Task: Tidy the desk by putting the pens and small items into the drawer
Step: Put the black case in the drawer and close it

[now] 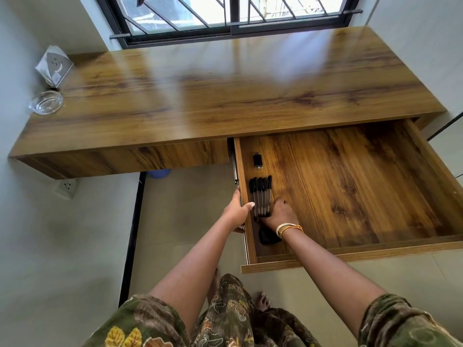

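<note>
The open drawer (350, 186) holds a row of pens (261, 196) by its left wall. The left hand (236, 211) grips that wall; the right hand (280, 214) rests curled on the pens' near ends.

Black object (269, 238) — half-hidden under wrist

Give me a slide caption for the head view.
Right hand lines up pens in the open drawer; left hand grips its side.

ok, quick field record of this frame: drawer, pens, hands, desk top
drawer: pulled open
pens: row along the drawer's left side, inside
small black item: in the drawer, beyond the pens
left hand: gripping the drawer's left wall
right hand: on the pens' near ends
desk top: glass dish, card stand at far left
</note>
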